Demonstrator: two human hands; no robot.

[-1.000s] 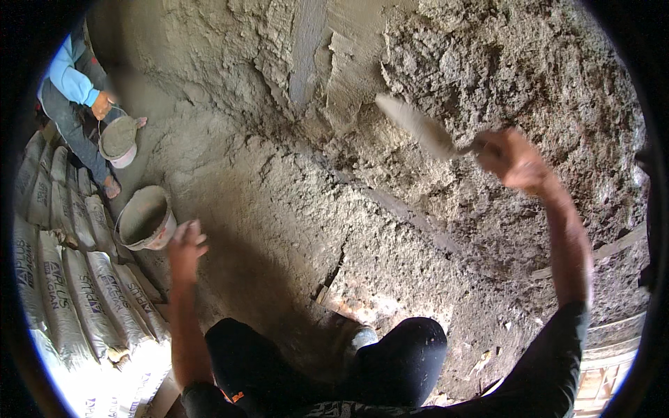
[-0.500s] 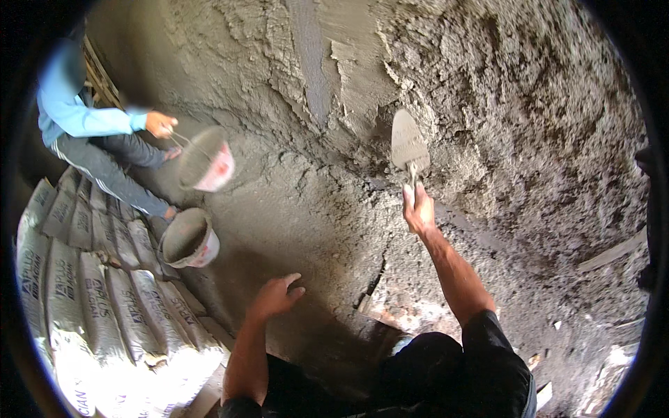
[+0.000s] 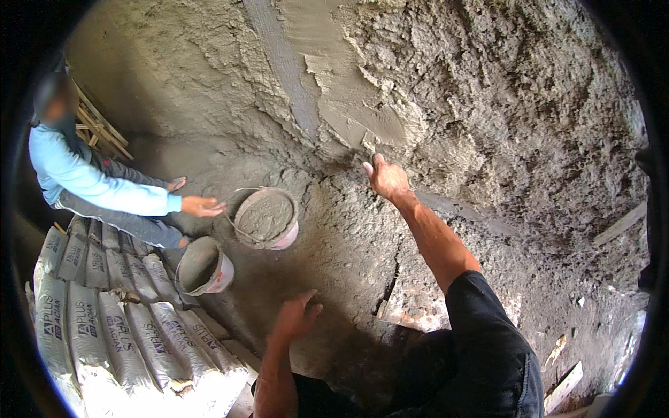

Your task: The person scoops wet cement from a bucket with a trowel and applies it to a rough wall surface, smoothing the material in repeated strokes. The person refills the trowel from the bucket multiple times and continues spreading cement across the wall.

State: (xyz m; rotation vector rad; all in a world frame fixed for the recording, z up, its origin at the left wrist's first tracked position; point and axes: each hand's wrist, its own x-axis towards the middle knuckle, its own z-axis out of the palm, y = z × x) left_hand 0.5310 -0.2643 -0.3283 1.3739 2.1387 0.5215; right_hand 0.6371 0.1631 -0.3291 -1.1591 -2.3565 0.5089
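Observation:
My right hand (image 3: 388, 181) is stretched out to the base of the wall, its fingers closed round the trowel's handle. The hand hides most of the trowel, so how its blade lies is hard to see. Just beyond the fingers is a smoothed patch of wet mortar (image 3: 361, 111) with a ragged edge. My left hand (image 3: 298, 318) hangs low over the floor, empty, index finger extended and the others loosely bent. Ahead and to its left stands a bucket (image 3: 291, 233) full of mortar, its wire handle leaning toward a co-worker's open hand (image 3: 203, 206).
A second bucket (image 3: 224, 274) stands nearer on the left, mortar coating its inside. Stacked sacks (image 3: 125, 334) fill the lower left, and the co-worker in light blue (image 3: 94, 181) sits behind them. Rough mortar covers the wall (image 3: 516, 118). Wood scraps (image 3: 563, 386) lie at lower right.
The co-worker has set the tilted bucket down upright and released its handle. My right hand has moved left and the trowel blade has dropped from plain view. The view has shifted.

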